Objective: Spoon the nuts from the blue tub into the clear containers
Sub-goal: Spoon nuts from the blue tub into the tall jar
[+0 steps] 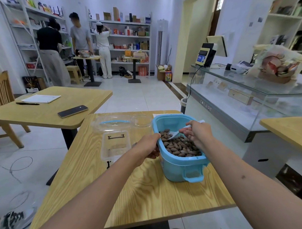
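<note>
Two hands are working at the light-blue oblong plastic tub (181, 164), which is sitting right of centre in the frame on the pale wood-grain surface (141, 191). The left hand (148, 147) is gripping the tub's left rim, steadying it. The right hand (197, 131) is pinching the handle of a white plastic spoon (176, 134), whose bowl is dipping among the brown, smooth-shelled nuts (180, 147). Those nuts are looking hard, light and prone to rolling, so a level spoon seems wise. The clear rectangular plastic container (115, 144) is lying just left of the tub, likely light and easily nudged; holding its wall should help.
</note>
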